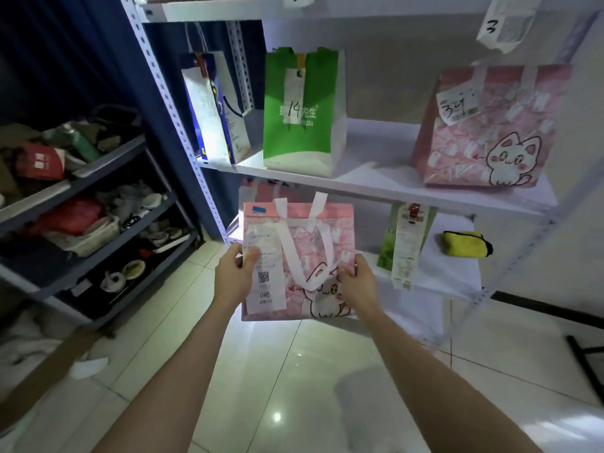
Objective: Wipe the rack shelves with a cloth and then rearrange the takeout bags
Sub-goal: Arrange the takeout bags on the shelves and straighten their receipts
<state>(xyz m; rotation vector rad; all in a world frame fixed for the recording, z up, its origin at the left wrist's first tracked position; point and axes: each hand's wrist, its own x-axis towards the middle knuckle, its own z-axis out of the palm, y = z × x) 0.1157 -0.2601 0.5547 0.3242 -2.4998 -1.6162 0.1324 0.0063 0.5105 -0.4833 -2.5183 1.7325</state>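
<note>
Gripping pink cat bag (330, 237) by sides: left hand (232, 276), right hand (358, 282) (arms outstretched), before lower shelf (457, 276).

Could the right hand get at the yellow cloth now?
Probably not yet: the right hand grips the pink cat bag. Once freed, the yellow cloth lies unobstructed on the lower shelf.
</note>
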